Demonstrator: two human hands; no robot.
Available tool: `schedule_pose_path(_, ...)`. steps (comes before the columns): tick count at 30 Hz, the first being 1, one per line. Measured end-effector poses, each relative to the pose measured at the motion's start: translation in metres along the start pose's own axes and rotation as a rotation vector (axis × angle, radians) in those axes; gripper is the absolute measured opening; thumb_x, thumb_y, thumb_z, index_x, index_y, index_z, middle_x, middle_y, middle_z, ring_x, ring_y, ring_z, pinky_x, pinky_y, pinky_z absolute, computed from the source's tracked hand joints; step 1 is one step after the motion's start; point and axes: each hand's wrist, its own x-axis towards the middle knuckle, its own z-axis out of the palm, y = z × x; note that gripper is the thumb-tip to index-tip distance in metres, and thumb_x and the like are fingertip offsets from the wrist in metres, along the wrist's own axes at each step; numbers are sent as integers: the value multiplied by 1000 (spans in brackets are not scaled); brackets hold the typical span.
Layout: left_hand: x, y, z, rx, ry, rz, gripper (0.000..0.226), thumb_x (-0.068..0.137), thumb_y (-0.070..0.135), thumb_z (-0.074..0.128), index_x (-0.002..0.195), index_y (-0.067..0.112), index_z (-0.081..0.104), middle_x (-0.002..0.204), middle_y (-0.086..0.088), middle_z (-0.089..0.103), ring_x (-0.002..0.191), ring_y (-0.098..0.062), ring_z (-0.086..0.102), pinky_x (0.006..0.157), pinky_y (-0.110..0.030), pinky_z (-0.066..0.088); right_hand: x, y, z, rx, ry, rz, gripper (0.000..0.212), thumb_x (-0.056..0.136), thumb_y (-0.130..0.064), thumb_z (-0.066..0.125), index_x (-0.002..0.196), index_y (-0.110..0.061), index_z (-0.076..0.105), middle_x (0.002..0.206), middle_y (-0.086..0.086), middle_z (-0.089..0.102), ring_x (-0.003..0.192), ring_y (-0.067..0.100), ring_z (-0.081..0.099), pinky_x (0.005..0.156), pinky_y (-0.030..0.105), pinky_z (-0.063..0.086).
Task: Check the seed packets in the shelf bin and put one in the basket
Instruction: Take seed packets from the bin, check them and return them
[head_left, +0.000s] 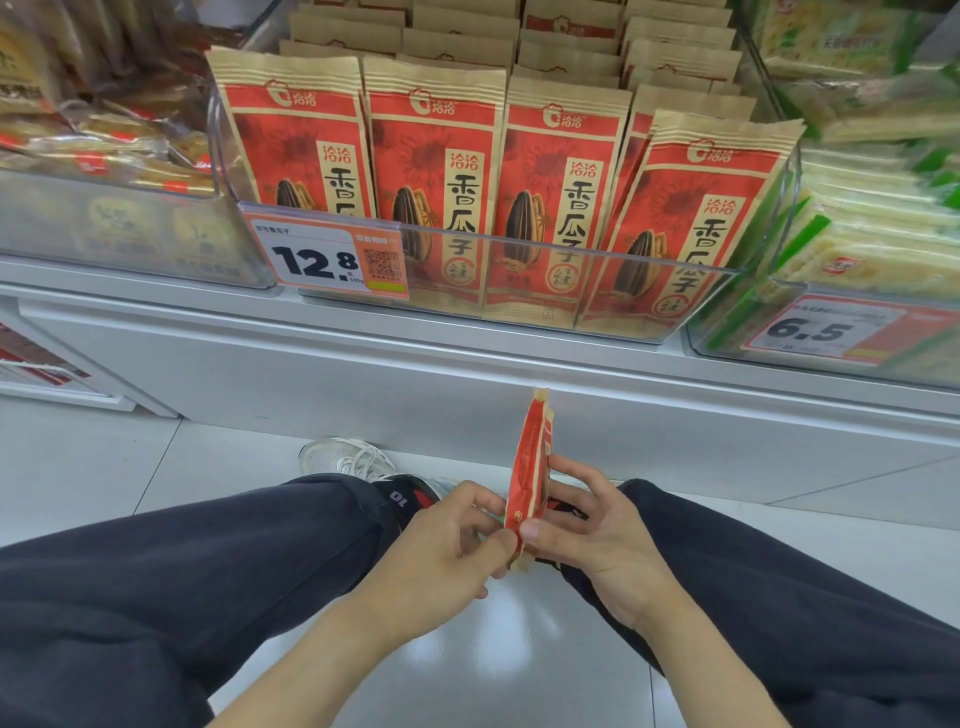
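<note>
Both hands, left hand (451, 530) and right hand (587, 525), pinch one seed packet (531, 478) edge-on by its bottom. Looks light and crinkly, probably slippery, so grip the flat faces.

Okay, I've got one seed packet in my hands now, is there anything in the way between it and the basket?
Can't say: no basket shows in this view. The packet is held edge-on between the left hand and right hand, low between the knees, in front of the shelf bin. Only bare floor lies under it.
</note>
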Motion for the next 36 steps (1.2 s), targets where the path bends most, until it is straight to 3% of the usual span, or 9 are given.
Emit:
schedule_pose_path(4,2,-1,2,-34,47,-31,22,98,38,60,118,29,56,92,3,76,83,-11,73,74,-34,63,-2,4,6,-225,68,-42,86,52,-31,100,129,-37,61,118,-7,72,106,15,71,88,40,62)
schedule_pose_path(8,8,-12,2,-49,146,-49,15,102,31,54,114,22,57,95,-2,76,79,-15,75,72,-41,63,-1,5,7,-275,93,-70,86,56,-28,98,129,-40,54,113,-6,72,100,13,72,82,34,62)
schedule_pose_path(14,13,-19,-5,125,101,-61,18,107,21,44,107,25,61,98,6,75,84,-3,71,74,-25,58,-1,-5,8,-170,141,-53,40,83,-41,69,118,-21,66,90,11,77,82,32,73,61,24,56)
schedule_pose_path(17,16,-24,-5,198,101,-90,17,106,24,46,111,29,61,103,10,73,91,-3,70,85,-29,58,-2,-7,8,-182,142,-74,24,89,-30,71,107,-14,71,87,13,76,78,38,70,59,24,55)
schedule_pose_path(19,16,-23,-2,181,134,-107,25,105,27,49,129,32,52,115,9,71,101,-7,68,92,-32,56,-2,-6,7,-228,138,-90,15,90,-22,74,102,-13,71,84,10,77,74,32,72,61,24,57)
schedule_pose_path(24,10,-11,7,28,144,-34,48,96,49,57,138,52,34,112,24,67,101,8,65,84,-13,50,-4,2,15,-357,103,-175,16,86,-29,81,98,-21,73,83,3,76,78,21,74,78,43,62)
schedule_pose_path(27,8,-11,8,-35,140,-37,68,78,71,55,140,49,35,111,27,66,103,9,64,91,-18,50,-7,-4,16,-356,55,-234,24,83,-37,80,103,-24,77,90,0,77,82,19,73,80,42,62)
schedule_pose_path(31,10,-14,9,-93,125,-67,88,62,95,53,136,49,42,112,24,68,105,3,67,100,-37,54,-10,-9,14,-236,-42,-248,21,87,-19,74,106,-12,79,99,2,79,91,21,75,79,28,60)
schedule_pose_path(36,9,-14,12,-81,134,-99,68,75,87,42,127,45,52,105,18,72,97,-1,70,94,-41,57,-8,-4,19,-164,-43,-270,21,87,-17,70,104,-9,80,95,5,79,90,21,76,78,24,58)
